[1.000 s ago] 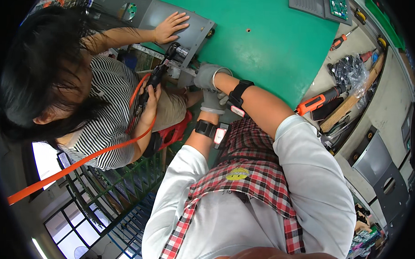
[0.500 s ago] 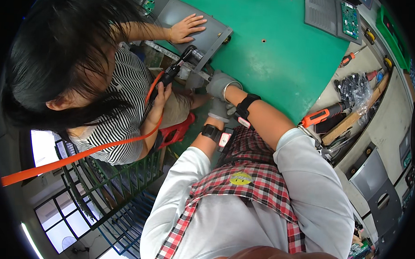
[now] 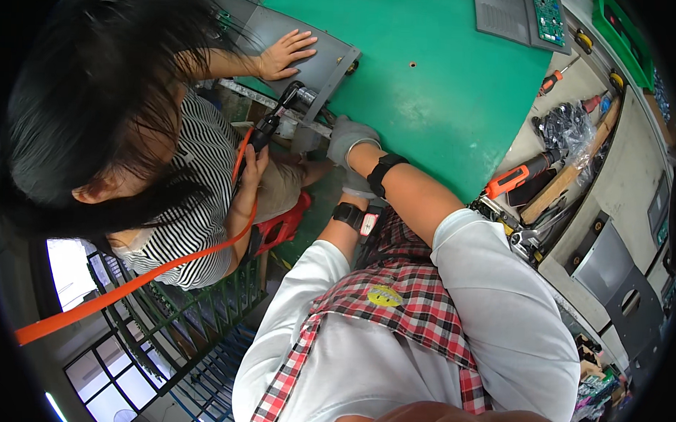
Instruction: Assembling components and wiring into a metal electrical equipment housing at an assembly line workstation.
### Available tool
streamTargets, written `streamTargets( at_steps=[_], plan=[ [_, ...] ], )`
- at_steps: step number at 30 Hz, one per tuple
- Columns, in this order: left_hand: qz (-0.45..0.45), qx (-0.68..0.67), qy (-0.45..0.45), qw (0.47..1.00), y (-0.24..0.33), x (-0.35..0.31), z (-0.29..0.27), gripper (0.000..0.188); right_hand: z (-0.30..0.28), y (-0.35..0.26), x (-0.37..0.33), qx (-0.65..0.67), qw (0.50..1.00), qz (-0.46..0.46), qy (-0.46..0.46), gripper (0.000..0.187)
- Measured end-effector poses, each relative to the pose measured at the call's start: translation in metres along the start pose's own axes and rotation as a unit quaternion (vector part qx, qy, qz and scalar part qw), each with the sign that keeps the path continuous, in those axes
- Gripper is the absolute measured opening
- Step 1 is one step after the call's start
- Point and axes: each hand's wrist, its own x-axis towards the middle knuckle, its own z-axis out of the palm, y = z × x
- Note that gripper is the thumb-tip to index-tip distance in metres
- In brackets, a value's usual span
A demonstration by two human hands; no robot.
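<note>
My right hand (image 3: 353, 139), in a grey glove, is curled at the near edge of the green table, beside the corner of a grey metal panel (image 3: 325, 50). What its fingers close on is hidden. My left hand (image 3: 359, 183), also gloved, is just below and mostly covered by the right; its fingers do not show. On the left a co-worker's hand (image 3: 287, 54) lies flat on the panel. The co-worker's other hand (image 3: 255, 166) grips a black angled air tool (image 3: 266, 127) with an orange hose (image 3: 180, 260), its head at the panel's flanged edge.
The green table (image 3: 431, 103) bears a vented grey panel with a circuit board (image 3: 549, 21) at the far right. Along the right side lie a screwdriver (image 3: 552, 81), an orange-black power tool (image 3: 522, 173), bagged black cables (image 3: 568, 130) and a wooden strip (image 3: 569, 193). A red stool (image 3: 284, 228) stands left.
The view has shifted slightly, so the table and tools appear further left. My hands stay at the table edge, the right hand still curled. The co-worker's tool remains at the panel edge.
</note>
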Motion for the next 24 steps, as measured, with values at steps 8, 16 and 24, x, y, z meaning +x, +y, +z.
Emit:
streamTargets(
  at_steps=[8, 16, 24],
  plan=[
    [-0.002, 0.018, -0.007, 1.0, -0.011, 0.009, 0.001, 0.047, 0.0, -0.001, 0.013, 0.029, 0.999, -0.021, 0.001, 0.042],
    [0.009, 0.04, -0.02, 0.999, -0.027, 0.007, 0.009, 0.05, 0.008, 0.001, 0.017, 0.008, 0.999, -0.037, 0.005, 0.043],
    [0.018, 0.155, -0.035, 0.987, -0.042, 0.025, 0.06, 0.054, 0.006, 0.0, 0.029, -0.061, 0.994, -0.086, -0.029, 0.033]
  ],
)
